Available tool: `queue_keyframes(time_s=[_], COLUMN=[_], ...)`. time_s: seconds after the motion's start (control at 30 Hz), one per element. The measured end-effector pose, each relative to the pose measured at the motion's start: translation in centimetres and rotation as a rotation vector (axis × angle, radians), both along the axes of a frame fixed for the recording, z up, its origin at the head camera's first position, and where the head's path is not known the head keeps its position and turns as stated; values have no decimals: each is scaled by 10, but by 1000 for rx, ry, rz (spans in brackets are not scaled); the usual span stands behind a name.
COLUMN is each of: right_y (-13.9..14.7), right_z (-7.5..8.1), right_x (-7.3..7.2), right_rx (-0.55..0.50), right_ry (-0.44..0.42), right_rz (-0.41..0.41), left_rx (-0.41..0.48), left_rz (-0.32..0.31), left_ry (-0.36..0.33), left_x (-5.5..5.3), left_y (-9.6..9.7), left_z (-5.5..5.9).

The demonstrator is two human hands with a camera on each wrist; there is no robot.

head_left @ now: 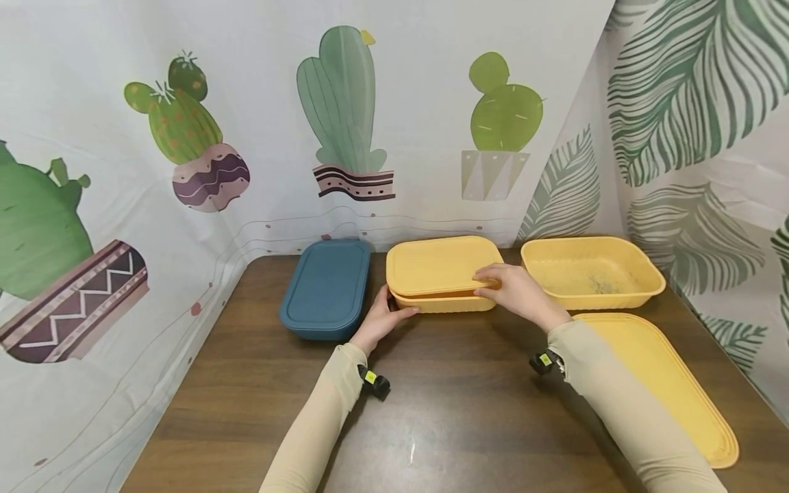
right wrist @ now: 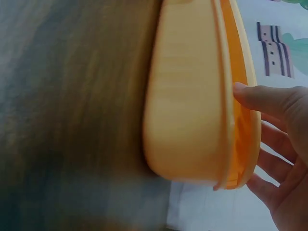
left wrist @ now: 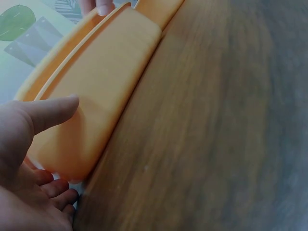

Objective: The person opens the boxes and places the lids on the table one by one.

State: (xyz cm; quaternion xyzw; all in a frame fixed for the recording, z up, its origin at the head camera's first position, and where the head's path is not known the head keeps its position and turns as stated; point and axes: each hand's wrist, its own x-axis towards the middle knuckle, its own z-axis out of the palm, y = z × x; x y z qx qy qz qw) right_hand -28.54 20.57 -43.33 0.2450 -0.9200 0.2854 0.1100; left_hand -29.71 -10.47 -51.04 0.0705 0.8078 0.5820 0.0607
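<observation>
In the head view, a yellow rectangular container (head_left: pixel 446 303) stands at the back middle of the table. Its yellow lid (head_left: pixel 440 263) lies on top with the front edge raised, leaving a gap. My left hand (head_left: pixel 381 320) holds the container's left front corner, thumb along the front wall and fingers round the end, as the left wrist view shows on the container (left wrist: pixel 110 82). At the right front, my right hand (head_left: pixel 520 291) pinches the lid, thumb under the raised edge (right wrist: pixel 248 139) and fingers on the outside. The container's inside is hidden.
A blue lidded container (head_left: pixel 327 284) stands left of my left hand. To the right is a larger uncovered yellow container (head_left: pixel 607 300) with a dark patch on its floor. A flat yellow lid (head_left: pixel 653 376) lies before it, partly under my right forearm. A printed cloth hangs behind the table.
</observation>
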Motion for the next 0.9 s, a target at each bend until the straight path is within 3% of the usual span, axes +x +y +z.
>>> queue_keyframes(time_s=[0.9], right_y=[-4], right_z=[-7], right_x=[-10], right_rx=[39], right_ry=[23], right_rz=[-13], left_rx=[13], left_rz=[-2], left_ry=[2], left_x=[1], left_y=[1], left_z=[0])
